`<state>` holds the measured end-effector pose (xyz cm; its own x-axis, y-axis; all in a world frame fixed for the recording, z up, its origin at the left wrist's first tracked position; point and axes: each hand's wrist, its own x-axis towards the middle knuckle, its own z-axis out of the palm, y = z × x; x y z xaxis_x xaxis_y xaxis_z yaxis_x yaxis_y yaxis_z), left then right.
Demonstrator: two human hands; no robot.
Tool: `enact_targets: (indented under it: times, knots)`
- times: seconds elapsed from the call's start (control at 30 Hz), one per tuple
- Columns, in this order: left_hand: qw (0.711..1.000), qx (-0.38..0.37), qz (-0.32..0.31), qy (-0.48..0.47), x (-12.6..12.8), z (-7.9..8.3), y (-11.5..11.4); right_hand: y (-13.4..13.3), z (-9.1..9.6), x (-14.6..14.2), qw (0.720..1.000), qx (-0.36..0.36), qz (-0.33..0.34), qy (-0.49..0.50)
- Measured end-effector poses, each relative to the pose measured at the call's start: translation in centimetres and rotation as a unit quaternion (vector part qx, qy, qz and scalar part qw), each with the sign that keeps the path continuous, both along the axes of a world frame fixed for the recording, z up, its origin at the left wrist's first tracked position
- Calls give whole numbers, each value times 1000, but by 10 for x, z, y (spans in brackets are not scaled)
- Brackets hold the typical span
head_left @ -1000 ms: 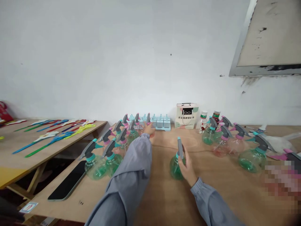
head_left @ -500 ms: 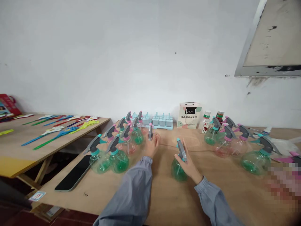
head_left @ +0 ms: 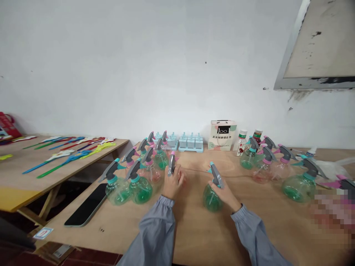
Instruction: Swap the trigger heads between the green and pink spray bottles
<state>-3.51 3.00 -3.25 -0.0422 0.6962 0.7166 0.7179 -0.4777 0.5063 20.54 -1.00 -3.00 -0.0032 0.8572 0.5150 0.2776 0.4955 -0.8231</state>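
My left hand [head_left: 172, 183] is closed round a pink spray bottle [head_left: 172, 165] with a grey trigger head, just above the wooden table [head_left: 194, 225]. My right hand [head_left: 224, 193] grips a green spray bottle [head_left: 211, 195] standing on the table, with the fingers wrapped at its neck under the grey trigger and teal collar. The two bottles are a short way apart in front of me. To the left of my left hand stands a cluster of green and pink spray bottles [head_left: 138, 173].
Another group of spray bottles [head_left: 277, 166] stands at the right. Light-blue ice-pop moulds [head_left: 190, 142], a small carton [head_left: 222, 135] and two little bottles [head_left: 242, 142] line the wall. A black phone [head_left: 85, 205] lies at the table's left edge. Coloured swatters [head_left: 63, 155] cover a side table.
My left hand has drawn back from the far row toward me, bringing a pink spray bottle with it. My right hand has stayed on the green bottle.
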Motion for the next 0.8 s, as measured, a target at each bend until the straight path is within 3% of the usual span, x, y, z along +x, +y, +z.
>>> enact_targets:
  times: [0.1, 0.27, 0.47, 0.8]
  knots:
    - [995, 16, 32, 94, -2, 4, -6, 0, 1, 2, 999, -22, -1, 24]
    - [986, 53, 45, 153, -2, -4, -4, -3, 6, 3, 979, -174, 15, 109]
    - [982, 101, 34, 157, 4, -18, -4, -8, 28, -7, 960, -128, 74, 239]
    - [986, 73, 30, 144, 9, -28, -4, -5, 34, -11, 925, -150, 195, 289]
